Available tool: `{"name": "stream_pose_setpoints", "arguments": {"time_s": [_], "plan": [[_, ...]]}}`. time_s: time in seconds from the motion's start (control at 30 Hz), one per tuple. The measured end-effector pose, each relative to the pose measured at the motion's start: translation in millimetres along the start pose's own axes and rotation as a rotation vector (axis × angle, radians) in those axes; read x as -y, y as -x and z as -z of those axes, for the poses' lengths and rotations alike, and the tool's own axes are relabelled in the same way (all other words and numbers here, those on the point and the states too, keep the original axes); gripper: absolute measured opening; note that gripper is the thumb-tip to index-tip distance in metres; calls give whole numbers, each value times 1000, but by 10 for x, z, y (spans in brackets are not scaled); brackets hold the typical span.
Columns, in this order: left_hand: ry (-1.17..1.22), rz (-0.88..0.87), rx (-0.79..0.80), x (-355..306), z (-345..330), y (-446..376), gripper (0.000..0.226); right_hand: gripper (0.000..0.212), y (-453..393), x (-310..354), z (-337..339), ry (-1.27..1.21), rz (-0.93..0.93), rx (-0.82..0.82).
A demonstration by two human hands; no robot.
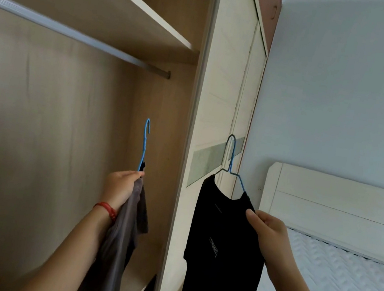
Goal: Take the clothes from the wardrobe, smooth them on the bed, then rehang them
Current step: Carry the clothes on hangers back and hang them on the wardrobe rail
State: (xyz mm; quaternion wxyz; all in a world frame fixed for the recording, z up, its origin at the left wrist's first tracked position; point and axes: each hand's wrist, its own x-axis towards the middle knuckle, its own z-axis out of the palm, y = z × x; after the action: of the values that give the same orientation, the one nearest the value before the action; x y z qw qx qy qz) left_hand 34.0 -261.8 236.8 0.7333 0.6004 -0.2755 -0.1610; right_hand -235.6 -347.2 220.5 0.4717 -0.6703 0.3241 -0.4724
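Wardrobe rail (77, 33) bare, up-left of both hands: left hand (120, 188) pinches grey shirt (124, 230) at hanger neck, nearer rail; right hand (267, 230) pinches black shirt (224, 247) shoulder, bed (340, 284) to its right.

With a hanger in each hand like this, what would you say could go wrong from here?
1. The right hand only pinches the black T-shirt at one shoulder, so it may slide off its hanger.
2. The left hand bunches the grey garment with its blue hanger, which may crease it.
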Motion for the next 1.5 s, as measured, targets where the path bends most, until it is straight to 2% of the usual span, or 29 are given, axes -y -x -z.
{"name": "stream_pose_setpoints", "arguments": {"time_s": [0.07, 0.17, 0.27, 0.37, 0.6, 0.9, 1.03, 1.3, 1.5], "plan": [[-3, -19, -9, -3, -68, -170, 28, 28, -197, -3, -46, -3, -4, 41], [0, -31, -28, -25, -111, -438, 29, 38, -477, -9, -146, -21, 3, 102], [73, -39, -23, -51, -138, -737, 31, 32, -719, -19, -238, -67, 3, 160], [70, -57, -57, -66, -167, -1067, 32, 36, -990, -46, -312, -100, 14, 203], [102, 10, -43, -101, -308, -1853, 30, 40, -1720, -85, -644, -164, -2, 268], [123, -83, -83, -255, -453, -3083, 31, 41, -2967, -43, -1432, -182, 56, 246], [103, -150, -77, -347, -460, -3544, 31, 26, -3422, 54, -1792, -202, 55, 218], [4, -350, -131, -633, -534, -4136, 30, 28, -4200, 103, -2347, -190, 197, 193], [-31, -397, -222, -893, -631, -4460, 30, 27, -4794, 157, -2720, -256, 223, 237]]}}
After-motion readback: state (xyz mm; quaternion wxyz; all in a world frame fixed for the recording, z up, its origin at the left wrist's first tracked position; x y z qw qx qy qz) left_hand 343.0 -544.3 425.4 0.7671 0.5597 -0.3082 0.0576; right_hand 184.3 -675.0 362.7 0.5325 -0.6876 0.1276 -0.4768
